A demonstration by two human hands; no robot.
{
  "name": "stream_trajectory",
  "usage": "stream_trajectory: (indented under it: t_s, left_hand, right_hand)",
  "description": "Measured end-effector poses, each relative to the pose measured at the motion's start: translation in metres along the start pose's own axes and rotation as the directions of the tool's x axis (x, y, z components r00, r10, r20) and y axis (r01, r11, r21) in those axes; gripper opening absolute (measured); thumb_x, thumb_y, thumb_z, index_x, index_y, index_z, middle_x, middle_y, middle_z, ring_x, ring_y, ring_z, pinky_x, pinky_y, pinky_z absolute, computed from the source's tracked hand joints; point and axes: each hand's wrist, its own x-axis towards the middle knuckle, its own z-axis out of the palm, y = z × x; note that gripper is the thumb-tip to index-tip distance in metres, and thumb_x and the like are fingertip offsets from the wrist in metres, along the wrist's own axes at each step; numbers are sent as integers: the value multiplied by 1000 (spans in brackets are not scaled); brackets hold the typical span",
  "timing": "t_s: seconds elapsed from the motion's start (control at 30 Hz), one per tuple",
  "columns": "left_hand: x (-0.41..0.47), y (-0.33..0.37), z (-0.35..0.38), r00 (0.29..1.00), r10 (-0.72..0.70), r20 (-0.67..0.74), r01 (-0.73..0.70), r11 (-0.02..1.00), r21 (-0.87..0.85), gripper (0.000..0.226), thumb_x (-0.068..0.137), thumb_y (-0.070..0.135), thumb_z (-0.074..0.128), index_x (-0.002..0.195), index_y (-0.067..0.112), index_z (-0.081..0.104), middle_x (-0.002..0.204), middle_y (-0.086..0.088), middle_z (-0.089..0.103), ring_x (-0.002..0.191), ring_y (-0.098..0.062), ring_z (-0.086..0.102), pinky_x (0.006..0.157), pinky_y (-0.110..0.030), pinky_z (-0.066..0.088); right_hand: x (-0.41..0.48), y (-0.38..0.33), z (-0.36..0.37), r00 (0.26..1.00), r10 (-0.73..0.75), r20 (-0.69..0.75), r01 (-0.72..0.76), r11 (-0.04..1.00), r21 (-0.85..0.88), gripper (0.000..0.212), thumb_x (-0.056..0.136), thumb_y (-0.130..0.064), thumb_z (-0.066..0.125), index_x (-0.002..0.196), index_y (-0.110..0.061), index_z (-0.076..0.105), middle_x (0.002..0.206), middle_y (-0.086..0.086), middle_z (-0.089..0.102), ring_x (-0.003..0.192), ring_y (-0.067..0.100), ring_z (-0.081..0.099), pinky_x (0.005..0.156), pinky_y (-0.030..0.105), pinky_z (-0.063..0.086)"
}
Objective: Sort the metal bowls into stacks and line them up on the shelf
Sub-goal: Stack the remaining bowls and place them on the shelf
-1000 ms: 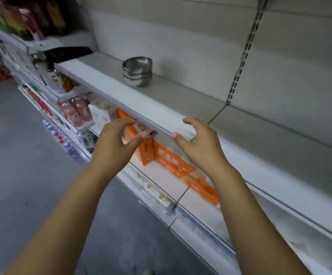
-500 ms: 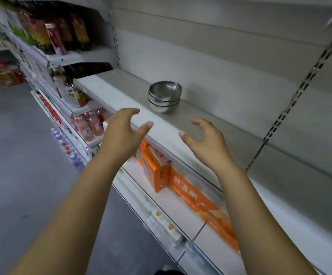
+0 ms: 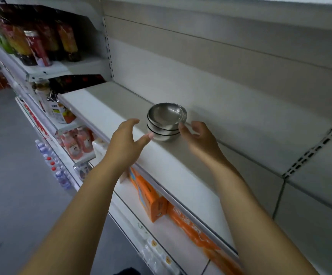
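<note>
A stack of three nested metal bowls [image 3: 166, 121] stands upright on the grey shelf [image 3: 210, 147], a little behind its white front edge. My left hand [image 3: 125, 141] is spread at the stack's left side, its thumb tip touching the lowest bowl. My right hand [image 3: 198, 139] is at the stack's right side, fingers loosely curved, one fingertip against the rim of a bowl. Neither hand grips the stack.
The shelf runs right past a slotted upright [image 3: 318, 147]. Orange boxes [image 3: 151, 197] lie on the shelf below. Bottles [image 3: 42, 42] fill the upper left shelves, pink drinks [image 3: 77, 141] sit lower left. The grey aisle floor [image 3: 12, 175] is at left.
Both hands have moved up and forward from the shelf's front edge to either side of the bowl stack, now touching it. The view has come closer to the bowls.
</note>
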Motion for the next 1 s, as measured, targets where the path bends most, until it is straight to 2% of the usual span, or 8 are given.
stream_trajectory:
  t_s: [0.1, 0.2, 0.37, 0.5, 0.6, 0.73, 0.93, 1.0]
  left_hand:
    - [28, -8, 3, 997, 49, 60, -48, 999, -12, 77, 92, 51, 66, 154, 17, 37, 159, -3, 41, 144, -21, 40, 112, -34, 35]
    - [65, -20, 4, 971, 88, 223, -83, 996, -30, 97, 86, 52, 73, 160, 19, 20, 166, -4, 27, 149, -21, 33, 115, -34, 33]
    - [121, -38, 11, 893, 114, 436, -59, 989, -137, 123, 73, 47, 87, 162, 26, 4, 168, -5, 20, 151, -23, 30, 116, -36, 36]
    - [145, -50, 18, 810, 174, 560, 8, 951, -308, 126, 69, 31, 93, 162, 31, 8, 163, 2, 30, 144, -19, 40, 99, -23, 40]
    - [154, -57, 21, 746, 272, 608, 12, 907, -420, 114, 68, 17, 94, 158, 32, 25, 144, 7, 52, 120, -12, 62, 83, -13, 51]
    - [165, -60, 25, 708, 346, 616, 13, 865, -501, 100, 60, 11, 98, 143, 34, 47, 128, 7, 64, 111, -11, 68, 79, -19, 57]
    - [173, -60, 25, 659, 407, 633, 6, 839, -545, 94, 55, 14, 100, 136, 33, 55, 122, 9, 69, 107, -11, 69, 77, -20, 58]
    - [173, -54, 23, 638, 430, 639, -12, 835, -550, 92, 57, 15, 99, 135, 35, 56, 120, 11, 69, 102, -5, 70, 75, -17, 56]
  right_hand:
    - [15, -1, 11, 999, 50, 11, -50, 999, 20, 81, 88, -74, 52, 153, -28, 35, 157, -4, 41, 140, 17, 43, 113, 39, 38]
    - [30, -5, 26, 996, 90, -14, -90, 995, 36, 86, 91, -75, 42, 159, -25, 23, 163, -1, 32, 147, 21, 34, 111, 35, 31]
    - [50, -11, 48, 988, 129, -84, -120, 988, 99, 86, 92, -74, 41, 159, -24, 23, 161, -1, 36, 145, 19, 37, 109, 31, 30]
    - [57, -13, 67, 975, 162, -152, -136, 976, 171, 99, 78, -83, 47, 158, -32, 21, 157, -7, 40, 142, 15, 41, 112, 34, 34]
    - [58, -11, 78, 967, 165, -196, -119, 966, 228, 111, 65, -92, 55, 156, -37, 22, 153, -11, 45, 138, 10, 45, 116, 37, 36]
    - [56, -8, 82, 957, 186, -223, -130, 961, 243, 88, 79, -75, 63, 151, -38, 30, 142, -16, 53, 129, 5, 51, 109, 29, 41]
    - [44, -15, 82, 934, 209, -289, -139, 960, 242, 68, 82, -74, 60, 141, -48, 40, 129, -30, 57, 120, -5, 54, 103, 25, 44]
    - [38, -19, 79, 924, 218, -314, -136, 956, 261, 48, 84, -70, 59, 128, -57, 47, 118, -38, 60, 112, -14, 56, 99, 22, 46]
